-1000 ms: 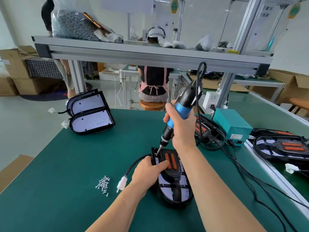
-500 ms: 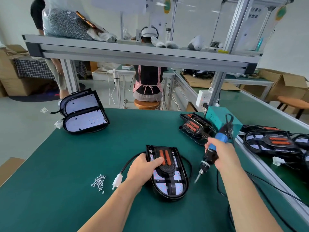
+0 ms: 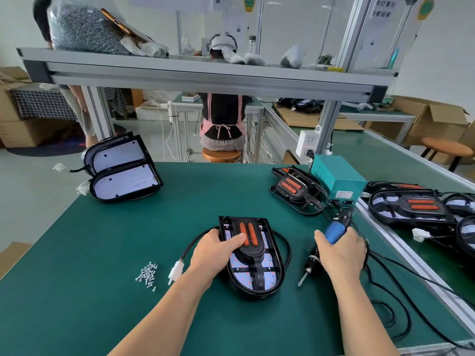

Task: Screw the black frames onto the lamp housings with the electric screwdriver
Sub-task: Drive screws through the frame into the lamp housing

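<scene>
Once off the far corner of the lamp housing (image 3: 257, 294), grips the electric screwdriver (image 3: 334, 233) in the right hand (image 3: 341, 255) just beside it, clasps that lamp housing and its black frame (image 3: 253, 249) on the table (image 3: 102, 253) with the left hand (image 3: 216, 253), likely needs another of the loose screws (image 3: 147, 272).

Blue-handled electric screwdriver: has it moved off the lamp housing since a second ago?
Yes. The right hand carried the blue-handled electric screwdriver from the top-left corner of the black lamp housing down to its right side.

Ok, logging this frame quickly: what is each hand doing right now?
Left hand: grips the lamp housing, thumb on its black frame.
Right hand: holds the electric screwdriver, clear of the housing.
</scene>
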`<state>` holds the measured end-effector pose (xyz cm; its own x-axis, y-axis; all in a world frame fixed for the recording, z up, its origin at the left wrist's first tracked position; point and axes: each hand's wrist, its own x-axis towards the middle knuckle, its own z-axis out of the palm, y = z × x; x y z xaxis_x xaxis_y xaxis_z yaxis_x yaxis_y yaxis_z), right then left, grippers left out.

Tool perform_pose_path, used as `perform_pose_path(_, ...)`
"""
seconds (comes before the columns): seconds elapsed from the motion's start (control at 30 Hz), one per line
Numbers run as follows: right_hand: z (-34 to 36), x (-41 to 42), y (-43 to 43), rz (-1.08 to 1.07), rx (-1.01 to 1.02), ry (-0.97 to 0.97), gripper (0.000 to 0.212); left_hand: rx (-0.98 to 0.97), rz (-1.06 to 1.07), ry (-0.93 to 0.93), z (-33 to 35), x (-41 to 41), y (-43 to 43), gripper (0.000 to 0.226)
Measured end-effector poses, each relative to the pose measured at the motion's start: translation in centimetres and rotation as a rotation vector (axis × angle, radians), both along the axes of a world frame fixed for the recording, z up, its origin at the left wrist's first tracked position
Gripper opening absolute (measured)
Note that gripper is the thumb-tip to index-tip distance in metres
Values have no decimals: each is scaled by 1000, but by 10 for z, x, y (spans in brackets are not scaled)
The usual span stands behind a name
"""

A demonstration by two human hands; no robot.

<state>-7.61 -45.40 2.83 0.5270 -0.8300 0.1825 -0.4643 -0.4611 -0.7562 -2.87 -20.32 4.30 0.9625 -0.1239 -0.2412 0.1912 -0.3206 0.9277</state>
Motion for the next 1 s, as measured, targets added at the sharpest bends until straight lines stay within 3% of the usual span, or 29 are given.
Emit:
perform_pose_path(0.1,-3,-3,7,30,-45,35,50,-8,3,-5,0,-1,0,49)
perform_pose_path(0.17,-4,-8,20,82,-153,-45,55,-7,10,-8,0,-1,0,49)
perform_pose_path(0.27,-7,-14,47,291,-327,-230,42,4,7,-14,-1,1,1,47)
perform_pose_path(0.33,-12,-14,57,450,-367,-185,33,29,7,-27,-2,3,0,45)
perform_pose_path(0.43,-14,-10,57,493,-448,-9,30,307,78,-140,-1,2,-3,54)
perform_pose_path(0.57,-15,-8,57,468,-548,118,20,667,205,-502,9,-5,7,51)
perform_pose_path(0.63,-15,-7,58,450,-563,127,18,788,168,-465,11,0,17,59)
perform_pose_path(0.73,-13,-7,58,455,-546,174,35,750,62,-245,15,8,27,71)
perform_pose_path(0.87,-9,-10,60,479,-469,121,54,594,-20,-222,17,12,21,62)
perform_pose_path(0.93,-10,-11,59,505,-464,85,53,484,-8,-223,18,12,14,51)
perform_pose_path(1.0,-12,-11,57,531,-458,25,36,381,-1,-205,18,12,7,43)
